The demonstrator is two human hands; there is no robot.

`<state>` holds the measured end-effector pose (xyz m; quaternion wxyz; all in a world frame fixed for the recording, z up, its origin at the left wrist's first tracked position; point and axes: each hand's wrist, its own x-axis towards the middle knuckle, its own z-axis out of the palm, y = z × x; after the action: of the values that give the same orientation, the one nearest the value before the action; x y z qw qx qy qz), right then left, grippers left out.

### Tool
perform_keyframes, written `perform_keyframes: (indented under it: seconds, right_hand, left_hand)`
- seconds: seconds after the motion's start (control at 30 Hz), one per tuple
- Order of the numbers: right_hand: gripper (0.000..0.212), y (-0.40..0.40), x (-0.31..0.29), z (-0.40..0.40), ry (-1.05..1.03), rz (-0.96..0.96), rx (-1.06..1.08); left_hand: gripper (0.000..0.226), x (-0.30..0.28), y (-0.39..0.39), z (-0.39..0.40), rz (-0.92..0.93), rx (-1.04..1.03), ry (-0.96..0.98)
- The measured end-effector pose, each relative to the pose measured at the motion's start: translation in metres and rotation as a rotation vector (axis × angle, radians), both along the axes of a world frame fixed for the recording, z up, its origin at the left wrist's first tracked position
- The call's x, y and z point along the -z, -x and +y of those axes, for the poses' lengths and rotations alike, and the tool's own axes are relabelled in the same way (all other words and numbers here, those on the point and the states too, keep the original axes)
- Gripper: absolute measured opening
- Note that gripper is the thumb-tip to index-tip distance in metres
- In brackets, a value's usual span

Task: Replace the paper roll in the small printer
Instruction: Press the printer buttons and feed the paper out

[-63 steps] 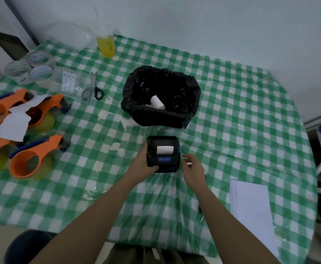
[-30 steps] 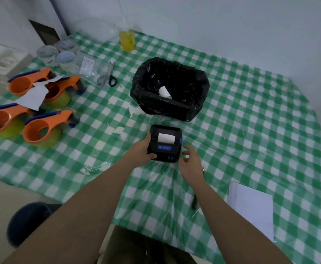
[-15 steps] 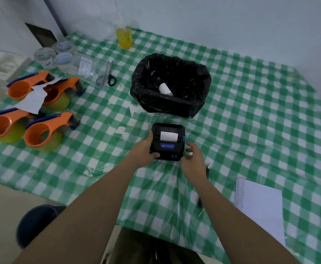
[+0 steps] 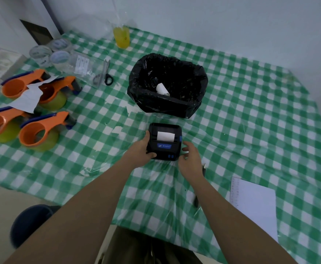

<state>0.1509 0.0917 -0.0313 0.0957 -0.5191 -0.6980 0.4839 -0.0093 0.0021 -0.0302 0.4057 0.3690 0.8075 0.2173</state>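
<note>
Green-and-white checked plastic tablecloth [image 4: 251,119] covers the whole table, so everything else gets placed relative to the small black printer with the blue label [image 4: 164,141] sitting near the front middle of it. Just behind the printer is a bin lined with a black plastic bag [image 4: 190,105], and a white paper roll [image 4: 162,88] lies inside that. Way off to the printer's left are four orange tape dispensers on yellow-green rolls [image 4: 39,130], with a torn white paper scrap [image 4: 28,97] draped over the back two. To the printer's front right, well apart, lies a white paper sheet [image 4: 255,204]. Behind and left of the printer, black-handled scissors [image 4: 105,75] lie on the cloth.

Now the hands. Left hand [image 4: 139,151] grips the printer's left side, thumb wrapped over the front corner. Right hand [image 4: 191,159] sits just beside the right edge with fingers loosely curled and spread, holding nothing; can't tell if it actually touches the casing. A strip of white paper [image 4: 165,136] shows at the printer's top slot.
</note>
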Motion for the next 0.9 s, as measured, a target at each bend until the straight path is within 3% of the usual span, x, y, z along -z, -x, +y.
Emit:
perform_keyframes:
  seconds: [0.9]
  right_hand:
    - [0.052, 0.000, -0.005, -0.014, 0.020, 0.003, 0.055]
  left_hand:
    - [0.091, -0.006, -0.001, -0.003, -0.027, 0.001, -0.059]
